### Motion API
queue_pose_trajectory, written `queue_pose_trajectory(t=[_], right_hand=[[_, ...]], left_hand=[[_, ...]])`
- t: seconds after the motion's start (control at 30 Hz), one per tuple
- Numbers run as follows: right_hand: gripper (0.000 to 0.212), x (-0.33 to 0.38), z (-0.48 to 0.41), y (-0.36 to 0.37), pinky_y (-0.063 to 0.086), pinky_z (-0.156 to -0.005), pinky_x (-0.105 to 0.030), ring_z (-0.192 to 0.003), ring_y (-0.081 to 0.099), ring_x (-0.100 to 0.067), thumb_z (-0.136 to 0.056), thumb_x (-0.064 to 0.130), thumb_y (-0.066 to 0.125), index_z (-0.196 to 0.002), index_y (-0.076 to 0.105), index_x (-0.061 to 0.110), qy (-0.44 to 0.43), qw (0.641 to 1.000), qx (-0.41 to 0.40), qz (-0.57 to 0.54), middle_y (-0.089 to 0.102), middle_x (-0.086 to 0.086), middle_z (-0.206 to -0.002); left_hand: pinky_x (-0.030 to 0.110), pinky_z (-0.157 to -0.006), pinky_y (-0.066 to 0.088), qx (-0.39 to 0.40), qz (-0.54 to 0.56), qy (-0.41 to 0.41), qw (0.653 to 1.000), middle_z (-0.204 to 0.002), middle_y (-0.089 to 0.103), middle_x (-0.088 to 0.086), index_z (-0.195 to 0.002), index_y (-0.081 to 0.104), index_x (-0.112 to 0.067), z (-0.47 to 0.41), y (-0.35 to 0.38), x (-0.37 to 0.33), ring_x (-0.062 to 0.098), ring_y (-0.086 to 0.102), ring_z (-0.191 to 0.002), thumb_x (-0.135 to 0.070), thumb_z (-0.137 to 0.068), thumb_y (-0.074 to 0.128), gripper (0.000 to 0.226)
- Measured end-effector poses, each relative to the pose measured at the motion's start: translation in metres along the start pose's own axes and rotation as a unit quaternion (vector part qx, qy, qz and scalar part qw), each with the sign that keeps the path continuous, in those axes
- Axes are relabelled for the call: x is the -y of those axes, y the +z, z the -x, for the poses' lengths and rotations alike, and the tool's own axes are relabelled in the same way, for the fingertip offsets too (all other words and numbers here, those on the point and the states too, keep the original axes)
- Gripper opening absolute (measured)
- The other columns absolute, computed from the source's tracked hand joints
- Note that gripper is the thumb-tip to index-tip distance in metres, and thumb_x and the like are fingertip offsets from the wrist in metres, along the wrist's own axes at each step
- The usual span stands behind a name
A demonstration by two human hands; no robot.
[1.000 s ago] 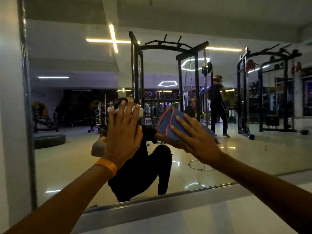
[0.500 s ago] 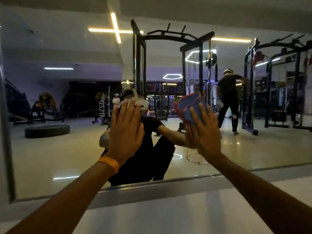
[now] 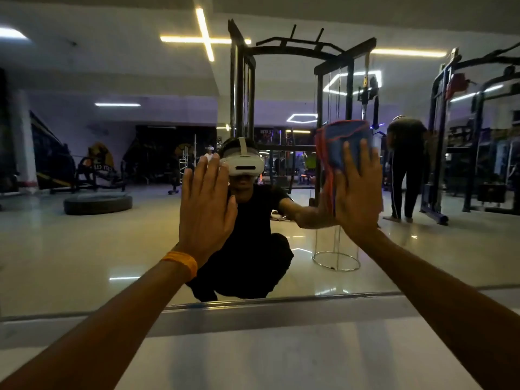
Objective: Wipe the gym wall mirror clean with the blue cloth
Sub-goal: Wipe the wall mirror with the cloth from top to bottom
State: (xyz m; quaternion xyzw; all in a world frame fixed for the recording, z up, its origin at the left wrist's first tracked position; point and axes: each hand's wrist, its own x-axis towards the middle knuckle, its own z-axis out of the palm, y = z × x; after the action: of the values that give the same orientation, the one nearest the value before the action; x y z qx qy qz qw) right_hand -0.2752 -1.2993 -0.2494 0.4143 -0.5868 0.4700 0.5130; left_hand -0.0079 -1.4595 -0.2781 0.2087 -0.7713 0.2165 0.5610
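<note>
Nearest, along the bottom, runs a pale smooth wall ledge (image 3: 267, 358). Just above it is the grey metal bottom strip (image 3: 281, 304) of the large gym wall mirror (image 3: 70, 249). Two bare forearms reach forward from the near corners to the glass. The left one wears an orange fabric wristband (image 3: 181, 263).

The left hand (image 3: 206, 204) lies flat on the mirror at centre-left, fingers straight, close together and pointing up, holding nothing. The right hand (image 3: 357, 192) is likewise flat with straight upward fingers. It presses the folded blue cloth with red-orange edging (image 3: 343, 136) against the mirror at centre-right. The cloth shows above and to the left of its fingertips. The two hands are apart, at about the same height.

Farther, in the reflection, a crouching person in black clothes (image 3: 253, 220) wearing a white headset (image 3: 244, 163) shows between the hands. Behind stands a tall black steel cable rack (image 3: 295, 49), with a chrome wire ring stand (image 3: 336, 260) on the glossy floor to its right. A black rubber tyre (image 3: 97, 204) lies on the floor far left. A second person in dark clothes (image 3: 405, 153) stands far right. A glowing cross-shaped ceiling light (image 3: 205, 38) is at the top.
</note>
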Motion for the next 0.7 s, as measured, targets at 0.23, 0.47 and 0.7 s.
queue_pose_trajectory(t=[0.23, 0.47, 0.7], right_hand=[[0.058, 0.028, 0.059, 0.012, 0.016, -0.126, -0.058, -0.157, 0.012, -0.038, -0.110, 0.042, 0.040, -0.162, 0.024, 0.022, -0.225, 0.967, 0.110, 0.042, 0.019, -0.013, -0.170], [0.069, 0.018, 0.008, -0.015, 0.013, -0.125, -0.055, -0.157, 0.002, -0.033, -0.110, 0.057, 0.012, -0.160, 0.029, 0.012, 0.065, 0.996, -0.054, -0.029, 0.016, -0.012, -0.167], [0.064, -0.006, 0.033, 0.004, 0.023, -0.122, -0.063, -0.155, 0.020, -0.042, -0.107, 0.044, 0.049, -0.161, 0.031, 0.016, -0.275, 0.956, 0.077, 0.071, 0.028, -0.019, -0.167]], left_hand=[[0.065, -0.125, 0.009, 0.018, -0.060, 0.047, 0.997, -0.172, 0.016, 0.014, -0.162, 0.029, -0.007, -0.010, 0.005, -0.022, 0.032, 0.008, -0.161, -0.042, -0.104, 0.032, 0.067], [0.063, -0.126, 0.009, 0.021, -0.049, 0.053, 0.997, -0.173, 0.015, 0.013, -0.163, 0.025, -0.010, -0.008, 0.011, -0.017, 0.032, 0.007, -0.161, -0.041, -0.105, 0.033, 0.066], [0.059, -0.128, 0.009, -0.007, -0.033, 0.047, 0.998, -0.173, 0.012, 0.013, -0.164, 0.022, -0.009, -0.004, 0.007, 0.002, 0.030, 0.006, -0.161, -0.040, -0.106, 0.031, 0.067]])
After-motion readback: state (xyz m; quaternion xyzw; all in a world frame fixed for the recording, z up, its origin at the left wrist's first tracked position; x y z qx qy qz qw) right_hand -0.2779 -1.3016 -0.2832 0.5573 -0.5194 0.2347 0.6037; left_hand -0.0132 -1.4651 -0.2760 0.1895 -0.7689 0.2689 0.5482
